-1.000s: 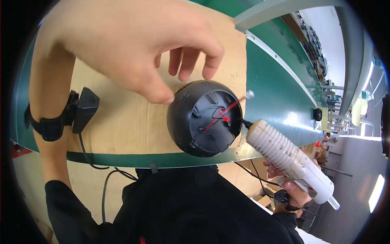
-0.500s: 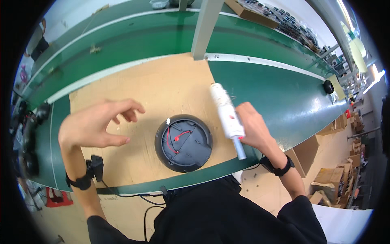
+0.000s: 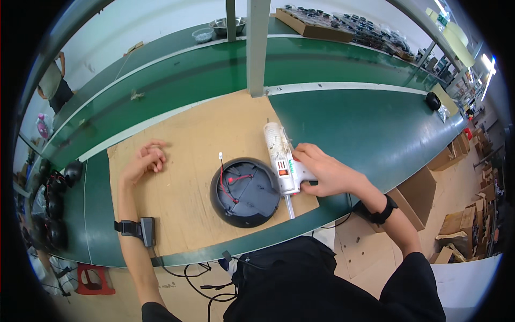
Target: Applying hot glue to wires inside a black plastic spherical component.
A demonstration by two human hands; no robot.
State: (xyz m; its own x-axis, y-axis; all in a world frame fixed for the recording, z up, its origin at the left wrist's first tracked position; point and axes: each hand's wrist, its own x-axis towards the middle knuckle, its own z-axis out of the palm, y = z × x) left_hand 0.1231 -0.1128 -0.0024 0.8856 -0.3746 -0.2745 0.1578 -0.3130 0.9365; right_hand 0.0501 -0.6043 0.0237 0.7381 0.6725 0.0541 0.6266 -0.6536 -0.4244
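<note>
A round black housing [image 3: 252, 201] lies open side up on the tan board [image 3: 188, 139], a red wire [image 3: 221, 180] with a small white connector rising past its rim. Just right of it, my right hand [image 3: 324, 169] is closed around the handle of a white hot glue gun [image 3: 280, 155]. The gun's nozzle points away from me and a clear glue stick [image 3: 289, 206] sticks out of its rear end. Over the board's left part my left hand [image 3: 145, 161] is empty, its fingers loosely bent and partly apart.
Several black round parts [image 3: 56, 206] are heaped at the bench's left end. A grey post [image 3: 257, 51] rises behind the board. Across the green conveyor [image 3: 182, 80] stand a metal bowl [image 3: 228, 26] and a cardboard tray [image 3: 311, 27] of parts. Cardboard boxes [image 3: 413, 198] sit at the lower right.
My right hand has brought the glue gun down and left, close beside the housing. My left hand has drawn away to the left, its fingers more bent. The whole view has shifted.
</note>
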